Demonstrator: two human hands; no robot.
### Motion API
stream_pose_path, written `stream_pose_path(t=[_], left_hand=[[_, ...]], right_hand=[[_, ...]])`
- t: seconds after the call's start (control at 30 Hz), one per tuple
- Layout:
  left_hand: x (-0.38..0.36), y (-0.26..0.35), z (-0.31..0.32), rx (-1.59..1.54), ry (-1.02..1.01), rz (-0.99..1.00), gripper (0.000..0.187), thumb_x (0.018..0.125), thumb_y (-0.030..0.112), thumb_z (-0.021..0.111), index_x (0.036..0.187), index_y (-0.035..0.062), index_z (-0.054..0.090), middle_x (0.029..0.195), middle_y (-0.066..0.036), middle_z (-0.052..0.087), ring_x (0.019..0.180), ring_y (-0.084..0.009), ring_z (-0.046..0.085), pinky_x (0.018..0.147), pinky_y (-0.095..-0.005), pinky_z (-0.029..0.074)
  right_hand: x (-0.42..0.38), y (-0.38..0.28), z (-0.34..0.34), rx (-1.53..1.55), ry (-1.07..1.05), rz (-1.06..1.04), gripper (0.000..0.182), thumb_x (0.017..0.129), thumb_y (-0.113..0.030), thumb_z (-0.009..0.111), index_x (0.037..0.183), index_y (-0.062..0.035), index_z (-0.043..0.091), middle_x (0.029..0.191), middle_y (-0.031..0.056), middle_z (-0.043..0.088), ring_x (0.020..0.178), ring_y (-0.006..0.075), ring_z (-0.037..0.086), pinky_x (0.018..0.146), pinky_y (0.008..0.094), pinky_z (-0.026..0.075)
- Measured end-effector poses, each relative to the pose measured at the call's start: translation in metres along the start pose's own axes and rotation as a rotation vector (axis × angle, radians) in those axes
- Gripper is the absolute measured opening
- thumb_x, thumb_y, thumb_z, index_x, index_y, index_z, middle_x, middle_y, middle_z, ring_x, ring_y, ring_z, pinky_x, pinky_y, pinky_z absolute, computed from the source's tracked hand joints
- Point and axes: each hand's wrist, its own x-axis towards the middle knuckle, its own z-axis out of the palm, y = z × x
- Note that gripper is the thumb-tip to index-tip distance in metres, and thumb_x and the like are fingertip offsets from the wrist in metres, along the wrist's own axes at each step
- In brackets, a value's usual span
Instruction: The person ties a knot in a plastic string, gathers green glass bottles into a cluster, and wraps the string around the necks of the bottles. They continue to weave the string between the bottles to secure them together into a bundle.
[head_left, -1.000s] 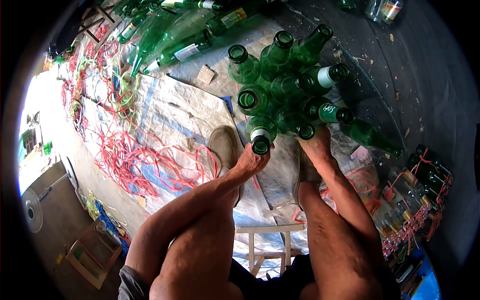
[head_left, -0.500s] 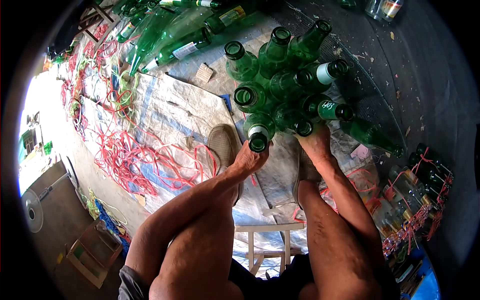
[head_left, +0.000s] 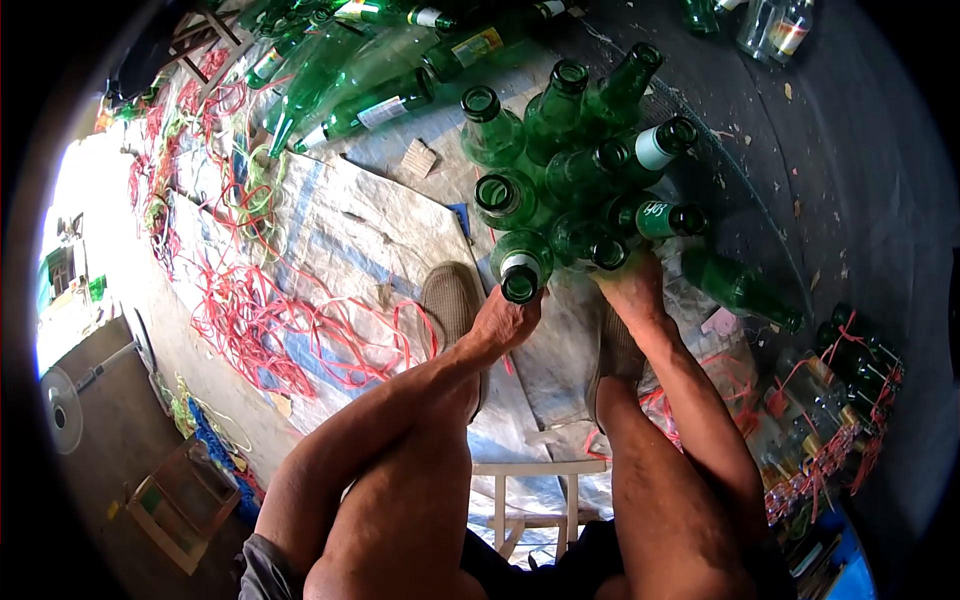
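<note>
A tight cluster of several green glass bottles (head_left: 578,175) stands upright in front of my feet. At its near left, my left hand (head_left: 508,318) is closed low beside a bottle with a white neck label (head_left: 520,262). My right hand (head_left: 632,285) is bent in at the base of another near bottle (head_left: 588,243), its fingers curled and partly hidden by the glass. What either hand grips cannot be made out. Just right of the cluster, a single green bottle (head_left: 740,290) lies on its side.
Loose green bottles (head_left: 380,108) lie at the upper left. Tangled pink string (head_left: 245,325) spreads over the white sheeting (head_left: 330,220). Bottles bundled with pink string (head_left: 850,370) are at the right. Clear bottles (head_left: 775,32) stand at the top right. A wooden stool frame (head_left: 540,467) is between my legs.
The view has shifted a little, so the surroundings appear slightly lower and farther right. Both hands stay at the near side of the bottle cluster.
</note>
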Motion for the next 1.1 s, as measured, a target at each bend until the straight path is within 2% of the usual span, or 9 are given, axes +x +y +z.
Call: stream_pose_path(t=[0.23, 0.33, 0.43, 0.53, 0.63, 0.93, 0.97, 1.07, 1.1], left_hand=[[0.015, 0.003, -0.01, -0.098, 0.085, 0.014, 0.022, 0.099, 0.011, 0.048, 0.102, -0.0026, 0.065, 0.099, -0.027, 0.068, 0.093, -0.0446, 0.067, 0.08, -0.0489, 0.054], [0.021, 0.006, -0.014, -0.177, 0.098, -0.077, 0.026, 0.1, 0.015, 0.048, 0.097, -0.004, 0.066, 0.097, -0.027, 0.067, 0.094, -0.0442, 0.066, 0.082, -0.0493, 0.052], [0.025, 0.007, -0.018, -0.144, 0.102, -0.07, 0.025, 0.1, 0.015, 0.049, 0.098, -0.004, 0.066, 0.096, -0.027, 0.067, 0.092, -0.043, 0.065, 0.083, -0.0486, 0.052], [0.027, 0.01, -0.022, -0.283, 0.096, -0.169, 0.024, 0.1, 0.013, 0.049, 0.098, -0.0043, 0.066, 0.095, -0.026, 0.067, 0.092, -0.0418, 0.065, 0.083, -0.0482, 0.051], [0.029, 0.005, -0.024, -0.154, 0.043, -0.109, 0.024, 0.1, 0.01, 0.048, 0.098, -0.0045, 0.066, 0.095, -0.026, 0.067, 0.091, -0.0407, 0.065, 0.082, -0.0475, 0.052], [0.032, -0.005, -0.013, -0.217, 0.082, -0.063, 0.029, 0.102, 0.013, 0.045, 0.097, -0.0051, 0.066, 0.09, -0.024, 0.067, 0.086, -0.0393, 0.066, 0.079, -0.0454, 0.052], [0.033, -0.015, -0.004, -0.149, 0.169, 0.079, 0.038, 0.108, 0.025, 0.045, 0.099, -0.0049, 0.067, 0.081, -0.018, 0.064, 0.078, -0.0308, 0.063, 0.073, -0.0406, 0.051], [0.032, 0.014, -0.022, -0.519, 0.038, -0.29, 0.05, 0.111, 0.038, 0.043, 0.099, -0.0047, 0.066, 0.075, -0.01, 0.058, 0.072, -0.0207, 0.057, 0.069, -0.0343, 0.048], [0.033, 0.018, -0.022, -0.585, 0.053, -0.312, 0.055, 0.112, 0.047, 0.041, 0.103, -0.0029, 0.064, 0.07, -0.002, 0.05, 0.063, -0.0131, 0.047, 0.061, -0.0313, 0.043]], right_hand=[[0.013, -0.007, -0.002, 0.054, 0.01, 0.057, 0.04, 0.076, -0.021, 0.088, 0.107, -0.0029, 0.07, 0.097, 0.0168, 0.076, 0.093, 0.0361, 0.073, 0.078, 0.0428, 0.058], [0.02, -0.016, -0.005, 0.038, 0.025, 0.081, 0.047, 0.073, -0.023, 0.09, 0.11, -0.0026, 0.069, 0.102, 0.0183, 0.075, 0.097, 0.0371, 0.072, 0.082, 0.0432, 0.057], [0.025, -0.02, -0.007, 0.079, -0.007, 0.116, 0.052, 0.071, -0.025, 0.092, 0.112, -0.0027, 0.068, 0.105, 0.0187, 0.074, 0.099, 0.038, 0.071, 0.083, 0.0431, 0.057], [0.027, -0.017, -0.005, 0.053, -0.023, 0.081, 0.081, 0.071, -0.036, 0.094, 0.133, -0.0017, 0.055, 0.113, 0.0228, 0.072, 0.102, 0.0424, 0.071, 0.082, 0.0475, 0.06], [0.029, -0.015, -0.007, 0.065, -0.069, 0.108, 0.083, 0.069, -0.033, 0.096, 0.135, -0.0021, 0.055, 0.114, 0.0223, 0.072, 0.104, 0.0414, 0.071, 0.084, 0.047, 0.059], [0.031, -0.015, -0.005, 0.044, -0.095, 0.166, 0.088, 0.069, -0.03, 0.096, 0.14, -0.0043, 0.052, 0.121, 0.0246, 0.068, 0.106, 0.0435, 0.069, 0.085, 0.0474, 0.059], [0.031, -0.016, -0.006, 0.045, -0.099, 0.184, 0.089, 0.069, -0.03, 0.096, 0.141, -0.0044, 0.051, 0.121, 0.0249, 0.068, 0.106, 0.0438, 0.069, 0.085, 0.0477, 0.059], [0.027, -0.019, -0.004, 0.043, -0.056, 0.191, 0.08, 0.07, -0.027, 0.095, 0.134, -0.0033, 0.053, 0.114, 0.0224, 0.069, 0.101, 0.0414, 0.069, 0.084, 0.0468, 0.058], [0.023, -0.022, -0.003, 0.062, -0.006, 0.181, 0.071, 0.071, -0.024, 0.093, 0.127, -0.002, 0.056, 0.107, 0.0192, 0.071, 0.097, 0.0385, 0.07, 0.083, 0.0453, 0.057]])
